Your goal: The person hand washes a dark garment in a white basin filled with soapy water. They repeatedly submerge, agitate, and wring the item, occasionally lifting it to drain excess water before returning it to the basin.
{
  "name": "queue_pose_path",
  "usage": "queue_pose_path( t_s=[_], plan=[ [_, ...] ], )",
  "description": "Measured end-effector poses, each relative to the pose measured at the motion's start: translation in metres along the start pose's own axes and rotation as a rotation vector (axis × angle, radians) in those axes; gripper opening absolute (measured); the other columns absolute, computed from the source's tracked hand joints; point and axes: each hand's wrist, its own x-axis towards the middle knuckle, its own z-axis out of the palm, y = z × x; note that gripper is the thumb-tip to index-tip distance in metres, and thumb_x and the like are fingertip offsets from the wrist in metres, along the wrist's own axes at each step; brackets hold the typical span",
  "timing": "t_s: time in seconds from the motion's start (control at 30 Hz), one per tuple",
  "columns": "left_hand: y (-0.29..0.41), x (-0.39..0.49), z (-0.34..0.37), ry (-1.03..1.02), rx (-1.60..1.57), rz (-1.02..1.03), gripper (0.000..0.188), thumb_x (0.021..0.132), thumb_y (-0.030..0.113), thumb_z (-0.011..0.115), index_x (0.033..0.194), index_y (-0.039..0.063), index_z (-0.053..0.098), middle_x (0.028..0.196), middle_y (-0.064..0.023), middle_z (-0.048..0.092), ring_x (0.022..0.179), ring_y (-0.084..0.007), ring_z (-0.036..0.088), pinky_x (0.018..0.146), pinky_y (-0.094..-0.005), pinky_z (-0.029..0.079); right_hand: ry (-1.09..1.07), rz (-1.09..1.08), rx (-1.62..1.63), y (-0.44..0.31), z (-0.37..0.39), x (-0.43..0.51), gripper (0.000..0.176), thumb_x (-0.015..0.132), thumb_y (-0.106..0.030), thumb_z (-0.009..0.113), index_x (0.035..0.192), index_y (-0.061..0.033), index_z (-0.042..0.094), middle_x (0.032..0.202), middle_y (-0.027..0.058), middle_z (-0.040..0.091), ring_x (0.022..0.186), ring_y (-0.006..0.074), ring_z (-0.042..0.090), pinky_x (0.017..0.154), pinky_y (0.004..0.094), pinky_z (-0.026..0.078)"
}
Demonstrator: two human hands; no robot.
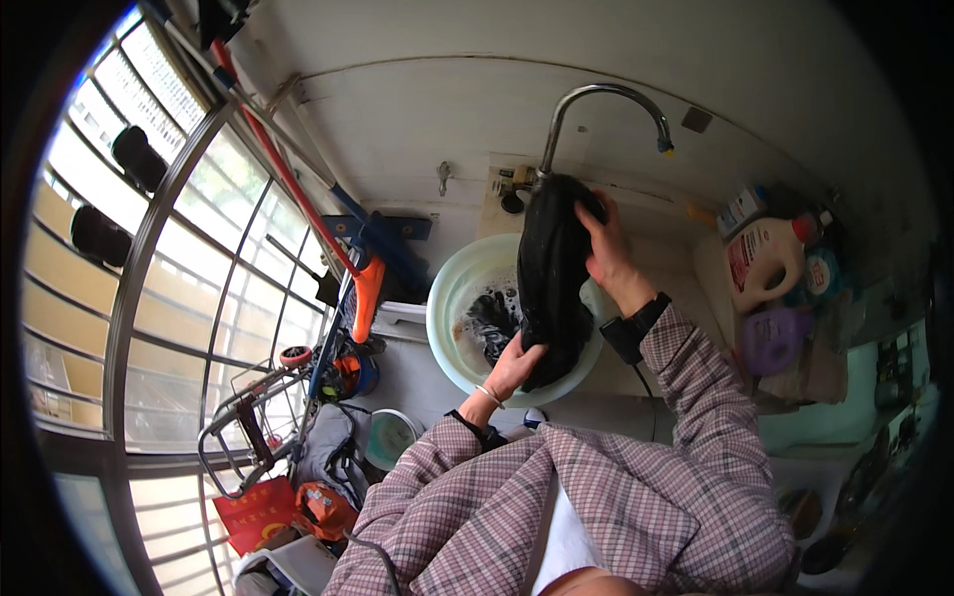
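Note:
Both of my hands hold a dark, wet-looking cloth or garment [555,253] up over a pale green plastic basin [441,328]. My right hand [615,257] grips its upper right side, just below the base of a curved metal faucet [607,88]. Lower down, my left hand [514,369] pinches the cloth's left edge near the front of the basin. The cloth's lower end hangs into the basin. More dark wet fabric [492,320] lies to its left in water with some bubbles. No water is seen running from the spout.
A sink [656,246] lies behind and right of the basin. Detergent bottles, one cream [760,261] and one purple [775,339], stand at the right. Long-handled tools with an orange end [367,298] lean at the left. A white bucket [393,438] and a folding metal cart [250,432] are on the left floor.

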Motion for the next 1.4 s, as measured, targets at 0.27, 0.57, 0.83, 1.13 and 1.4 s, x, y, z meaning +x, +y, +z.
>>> queue_pose_path(
  t_s=[0.27,0.57,0.83,1.13,1.4],
  plan=[
    [-0.026,0.005,-0.024,0.426,0.252,-0.201,0.049,0.081,0.022,0.05,0.125,0.002,0.042,0.103,-0.0252,0.06,0.094,-0.0365,0.06,0.084,-0.0379,0.046,-0.663,-0.077,-1.085,0.034,-0.044,-0.061,0.068,0.064,-0.019,0.079,0.124,-0.0156,0.048,0.117,0.0159,0.048,0.109,0.0293,0.05,0.095,0.037,0.042],
    [-0.041,0.017,-0.024,0.472,0.437,-0.165,0.036,0.088,0.022,0.046,0.108,-0.007,0.047,0.098,-0.0338,0.058,0.098,-0.0464,0.055,0.085,-0.0471,0.043,-0.891,-0.203,-1.435,0.135,-0.025,-0.054,0.05,0.069,-0.034,0.075,0.107,-0.0069,0.057,0.13,0.0277,0.038,0.116,0.0463,0.042,0.096,0.0461,0.04],
    [-0.023,-0.006,0.0,0.354,0.853,-0.09,0.065,0.086,0.041,0.055,0.116,-0.013,0.035,0.094,-0.0303,0.059,0.081,-0.043,0.061,0.069,-0.0455,0.051,-0.701,0.052,-1.76,0.197,-0.006,0.009,0.035,0.07,-0.025,0.067,0.098,-0.0037,0.064,0.096,0.0251,0.062,0.087,0.0414,0.06,0.077,0.0479,0.049],
    [-0.017,-0.005,-0.018,0.175,1.084,-0.127,0.058,0.074,0.025,0.067,0.11,-0.013,0.041,0.084,-0.0247,0.062,0.079,-0.0391,0.063,0.071,-0.0439,0.052,-0.428,0.314,-0.899,0.138,-0.045,0.026,0.052,0.08,-0.024,0.068,0.123,-0.0052,0.047,0.114,0.0135,0.057,0.102,0.0218,0.055,0.087,0.0332,0.044],
    [-0.028,0.018,-0.027,0.232,0.971,-0.288,0.04,0.078,0.021,0.061,0.102,-0.007,0.048,0.088,-0.0268,0.063,0.083,-0.041,0.062,0.075,-0.0456,0.05,-0.683,-0.169,-1.258,0.072,-0.051,-0.091,0.062,0.07,-0.019,0.075,0.127,-0.0189,0.048,0.125,0.02,0.045,0.113,0.0389,0.048,0.096,0.0415,0.041]
  ],
)
